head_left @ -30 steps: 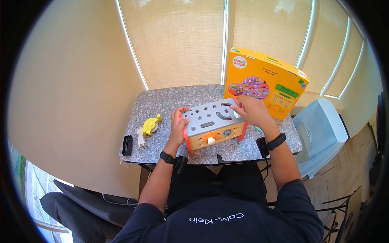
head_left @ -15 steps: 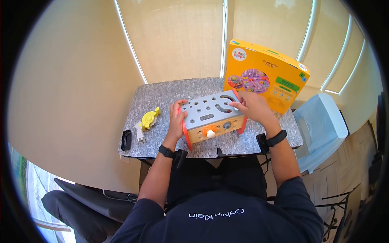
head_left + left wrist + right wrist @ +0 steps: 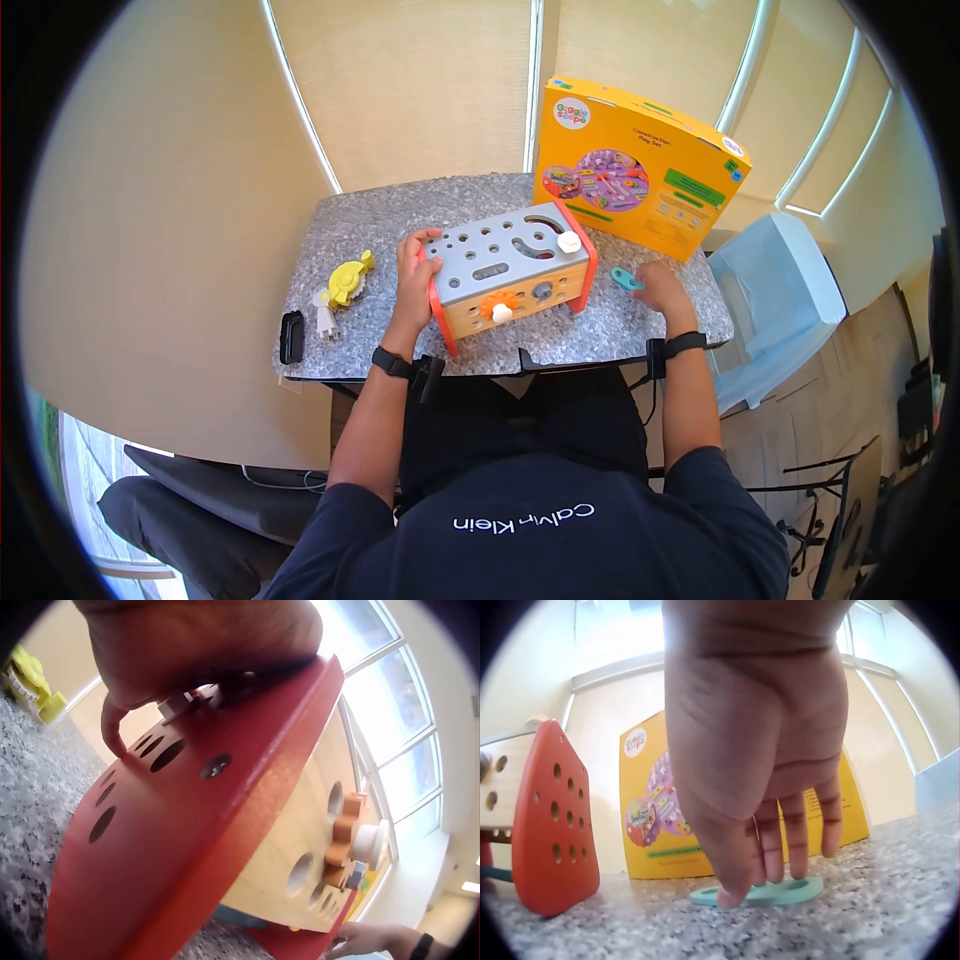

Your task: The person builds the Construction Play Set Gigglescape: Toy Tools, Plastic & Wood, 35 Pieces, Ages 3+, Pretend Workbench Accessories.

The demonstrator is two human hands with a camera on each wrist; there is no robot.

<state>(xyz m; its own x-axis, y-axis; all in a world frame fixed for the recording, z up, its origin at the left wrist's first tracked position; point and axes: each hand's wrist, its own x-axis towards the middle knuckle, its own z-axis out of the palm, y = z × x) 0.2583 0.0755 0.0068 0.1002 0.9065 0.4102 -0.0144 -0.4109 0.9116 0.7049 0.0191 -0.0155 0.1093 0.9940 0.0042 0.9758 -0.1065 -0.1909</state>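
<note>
A toy workbench with a grey perforated top point(image 3: 500, 255) and red end panels point(image 3: 172, 817) stands on the granite table. My left hand point(image 3: 415, 285) grips its left end, fingers over the top edge. An orange gear with a white knob point(image 3: 501, 312) and a grey bolt point(image 3: 542, 291) are on the wooden front; a white knob point(image 3: 569, 242) sits at the top's right corner. To the right, my right hand point(image 3: 664, 292) reaches down over a flat teal piece point(image 3: 780, 892) on the table, thumb and fingertips touching it. Whether they pinch it is unclear.
The yellow box point(image 3: 640, 170) stands upright behind the workbench. A yellow toy piece point(image 3: 348, 284), a white piece point(image 3: 326, 318) and a black tray point(image 3: 291, 337) lie on the left of the table point(image 3: 400, 205). A blue-covered chair point(image 3: 790, 290) stands to the right.
My right hand has left the workbench's top right corner and moved right and down to the teal piece, uncovering the white knob. My left hand still holds the left end.
</note>
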